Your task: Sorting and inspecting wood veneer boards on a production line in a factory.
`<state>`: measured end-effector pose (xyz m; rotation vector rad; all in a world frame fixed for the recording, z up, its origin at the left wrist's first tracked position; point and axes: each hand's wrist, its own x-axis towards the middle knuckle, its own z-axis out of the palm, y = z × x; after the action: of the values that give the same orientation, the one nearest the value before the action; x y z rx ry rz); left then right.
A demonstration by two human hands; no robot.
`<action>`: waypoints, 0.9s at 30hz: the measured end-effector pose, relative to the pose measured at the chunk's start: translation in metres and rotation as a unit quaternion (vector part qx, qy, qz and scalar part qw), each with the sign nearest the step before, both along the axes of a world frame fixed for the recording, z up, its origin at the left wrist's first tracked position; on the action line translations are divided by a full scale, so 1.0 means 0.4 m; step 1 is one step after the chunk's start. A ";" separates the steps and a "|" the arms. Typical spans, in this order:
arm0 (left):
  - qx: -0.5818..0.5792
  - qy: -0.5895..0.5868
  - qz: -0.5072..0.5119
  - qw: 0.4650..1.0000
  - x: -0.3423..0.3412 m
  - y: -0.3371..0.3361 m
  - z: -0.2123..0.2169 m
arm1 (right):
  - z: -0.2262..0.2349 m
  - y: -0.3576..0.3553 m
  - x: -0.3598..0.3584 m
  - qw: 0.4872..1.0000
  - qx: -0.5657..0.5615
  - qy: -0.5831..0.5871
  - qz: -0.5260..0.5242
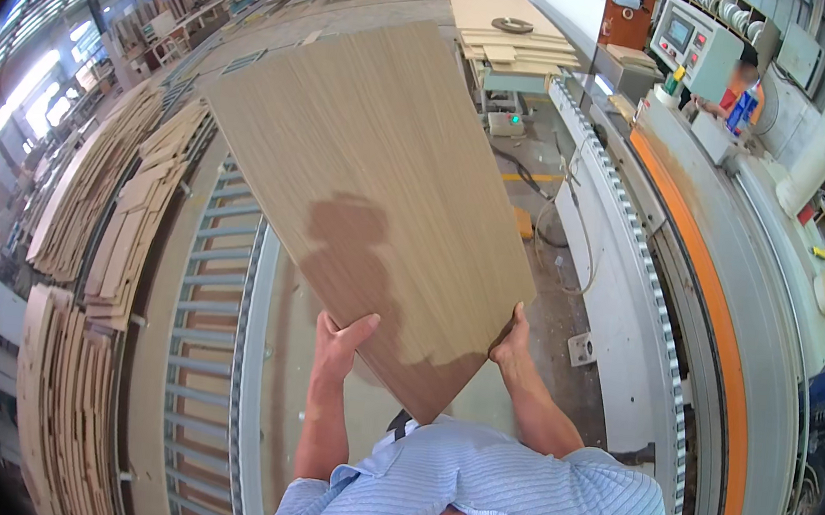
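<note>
- The wood-grain panel [369, 193] is up in the air in front of the person, tilted, with its long axis running from the near corner at about 6 o'clock up and away toward 11–12 o'clock. Nearly all of its length lies beyond the hands, so the weight sits far out from the grip.
- Left hand [338, 340] is clamped on the panel's near-left edge, thumb on top of the face and fingers tucked under.
- Right hand [512, 340] is pressed against the near-right edge at roughly 3 o'clock from the bottom corner. Looks like it's gripping the edge too, though the fingers are mostly hidden behind the board.
- Both hands sit about level, one on either side of that low corner, so neither is clearly closer to the far end.
- Below the panel at 7–8 o'clock there's a roller conveyor [208, 337].
- Stacks of cut boards [100, 215] sit off at 9 o'clock.
- The long machine with the orange stripe [718, 320] runs along at 3 o'clock.
</note>
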<state>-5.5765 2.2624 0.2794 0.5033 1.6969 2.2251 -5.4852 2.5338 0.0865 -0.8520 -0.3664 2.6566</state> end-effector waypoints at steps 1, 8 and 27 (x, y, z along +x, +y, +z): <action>-0.003 0.010 -0.004 1.000 -0.075 0.025 -0.011 | -0.002 0.027 -0.058 1.000 0.001 0.006 -0.003; -0.019 0.005 -0.077 0.997 -0.491 0.258 0.013 | 0.084 0.217 -0.357 0.998 0.001 -0.023 -0.052; 0.024 -0.024 -0.043 0.999 -1.353 0.897 0.004 | -0.037 0.878 -1.297 0.997 -0.037 -0.022 -0.059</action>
<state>-6.1178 2.6212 0.2810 0.5201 1.5729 2.2030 -6.0041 2.8850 0.0717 -0.9263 -0.2214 2.5601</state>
